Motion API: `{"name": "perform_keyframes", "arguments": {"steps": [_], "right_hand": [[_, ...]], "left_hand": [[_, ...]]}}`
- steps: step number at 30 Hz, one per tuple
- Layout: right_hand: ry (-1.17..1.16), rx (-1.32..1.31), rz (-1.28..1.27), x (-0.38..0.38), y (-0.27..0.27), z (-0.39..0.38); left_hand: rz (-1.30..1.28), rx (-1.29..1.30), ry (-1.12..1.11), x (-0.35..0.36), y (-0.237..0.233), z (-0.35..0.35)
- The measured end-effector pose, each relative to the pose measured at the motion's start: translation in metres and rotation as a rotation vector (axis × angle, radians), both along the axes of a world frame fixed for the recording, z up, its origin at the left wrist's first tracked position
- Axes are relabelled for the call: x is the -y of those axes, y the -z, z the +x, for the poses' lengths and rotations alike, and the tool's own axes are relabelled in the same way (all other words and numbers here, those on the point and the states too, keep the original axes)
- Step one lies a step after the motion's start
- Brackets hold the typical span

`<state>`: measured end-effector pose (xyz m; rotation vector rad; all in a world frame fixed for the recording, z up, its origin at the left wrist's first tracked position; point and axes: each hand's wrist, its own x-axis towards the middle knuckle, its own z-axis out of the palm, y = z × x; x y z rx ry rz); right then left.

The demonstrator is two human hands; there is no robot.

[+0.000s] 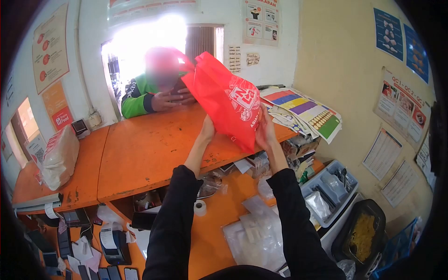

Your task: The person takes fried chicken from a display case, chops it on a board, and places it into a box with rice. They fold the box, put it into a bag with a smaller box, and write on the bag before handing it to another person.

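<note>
A red bag (219, 95) with white printing is held up over the orange counter, its top leaning toward the window. My left hand (208, 129) supports it from the left side, the fingers hidden behind the bag. Around the lower right side of the bag, near the print, my right hand (266, 129) is wrapped. Just beyond the bag, a person in a green and black jacket (140, 93) leans on the counter at the window, hands (171, 100) close together.
The orange counter (140, 135) carries a wrapped white pack (60, 158) at left and colourful printed sheets (303, 109) at right. Below are a label printer (114, 245), several phones, plastic bags (256, 233), a grey cutlery tray (329, 193) and a black tub of yellow food (363, 233).
</note>
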<state>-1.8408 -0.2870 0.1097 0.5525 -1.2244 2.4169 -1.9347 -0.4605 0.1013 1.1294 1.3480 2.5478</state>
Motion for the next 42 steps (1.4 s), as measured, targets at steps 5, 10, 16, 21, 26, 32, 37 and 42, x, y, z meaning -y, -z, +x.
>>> {"name": "perform_keyframes", "arguments": {"steps": [5,10,16,21,26,32,37,42], "right_hand": [[0.124,0.260,0.219,-0.001,-0.015,0.024],[-0.042,0.374,0.284,-0.016,-0.004,0.009],[-0.120,0.287,0.064,-0.016,-0.013,0.006],[-0.166,0.168,-0.080,-0.015,-0.033,0.015],[-0.280,0.328,0.018,0.001,-0.043,0.018],[-0.218,0.335,0.189,0.000,-0.021,0.007],[0.072,0.261,0.207,0.017,-0.020,0.031],[-0.089,0.089,-0.084,0.018,-0.007,0.026]], "left_hand": [[0.131,0.060,0.112,0.007,-0.012,0.002],[0.179,0.070,0.201,0.010,-0.024,0.013],[0.160,0.056,0.646,0.016,-0.035,0.022],[-0.226,0.230,0.357,0.007,-0.034,0.018],[-0.142,0.375,0.771,0.025,-0.044,0.035],[-0.208,0.585,0.513,0.028,-0.051,0.045],[-0.185,0.486,0.542,0.035,-0.053,0.025],[-0.282,0.448,0.500,0.045,-0.077,0.033]]}}
